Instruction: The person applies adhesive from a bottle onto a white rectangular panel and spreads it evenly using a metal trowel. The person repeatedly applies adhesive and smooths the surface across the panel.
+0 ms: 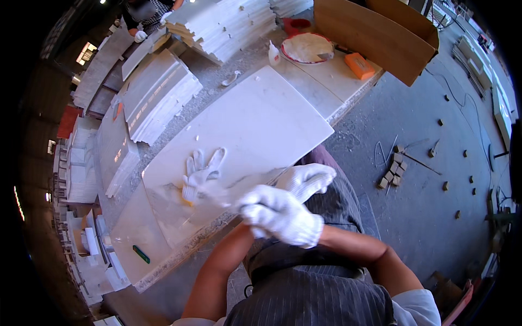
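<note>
My left hand (305, 182), in a white knit glove, lies over the slab's near edge with its fingers stretched out to the right. Crossing in front of it, my right hand (283, 216) is gloved too, with fingers curled close to my left wrist. What those fingers hold is hidden. A blurred whitish streak (215, 193) shows left of my right hand; its kind cannot be made out. Beside the streak, a loose white glove (202, 173) with a yellow cuff edge rests on the white stone slab (255, 119), fingers pointing away from me.
A green cutter-like tool (141, 254) lies front left. Stacked slabs (160, 98) stand left and beyond. A white squeeze bottle (274, 53), a red-rimmed basin (307, 48), an orange box (359, 66) and a cardboard box (375, 32) sit far right. Small blocks (394, 171) dot the floor. Another person (147, 16) works far left.
</note>
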`<state>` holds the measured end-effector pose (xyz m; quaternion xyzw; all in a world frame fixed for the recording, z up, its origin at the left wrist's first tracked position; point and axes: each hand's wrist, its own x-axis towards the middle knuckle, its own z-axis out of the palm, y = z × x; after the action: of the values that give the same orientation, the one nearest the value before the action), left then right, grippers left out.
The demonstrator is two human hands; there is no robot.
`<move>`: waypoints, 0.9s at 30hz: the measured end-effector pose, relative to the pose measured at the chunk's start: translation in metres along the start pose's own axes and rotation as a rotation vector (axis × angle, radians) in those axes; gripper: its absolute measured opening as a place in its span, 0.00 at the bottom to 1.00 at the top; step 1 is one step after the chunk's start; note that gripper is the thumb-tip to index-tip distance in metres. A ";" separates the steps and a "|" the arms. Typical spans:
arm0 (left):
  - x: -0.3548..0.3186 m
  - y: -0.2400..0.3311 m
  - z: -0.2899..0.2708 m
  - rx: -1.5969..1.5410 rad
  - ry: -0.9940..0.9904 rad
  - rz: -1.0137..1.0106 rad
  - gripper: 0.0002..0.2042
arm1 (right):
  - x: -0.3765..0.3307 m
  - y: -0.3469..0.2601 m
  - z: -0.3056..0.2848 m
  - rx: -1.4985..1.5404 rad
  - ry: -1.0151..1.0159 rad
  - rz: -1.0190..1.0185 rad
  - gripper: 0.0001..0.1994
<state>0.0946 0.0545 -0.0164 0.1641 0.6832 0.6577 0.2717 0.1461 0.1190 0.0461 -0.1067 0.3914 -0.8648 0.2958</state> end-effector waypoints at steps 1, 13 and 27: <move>-0.002 -0.015 0.001 -0.050 -0.118 -0.029 0.18 | 0.011 0.004 0.035 0.037 -0.095 0.028 0.08; 0.032 -0.049 0.082 0.279 -0.545 -0.037 0.23 | 0.043 0.042 0.124 0.350 -0.337 0.321 0.07; -0.002 -0.033 -0.022 0.724 0.221 0.341 0.26 | 0.041 0.043 0.056 0.208 -0.087 0.097 0.08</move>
<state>0.0876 0.0324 -0.0489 0.2884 0.8584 0.4241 0.0086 0.1542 0.0382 0.0500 -0.0938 0.2909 -0.8799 0.3637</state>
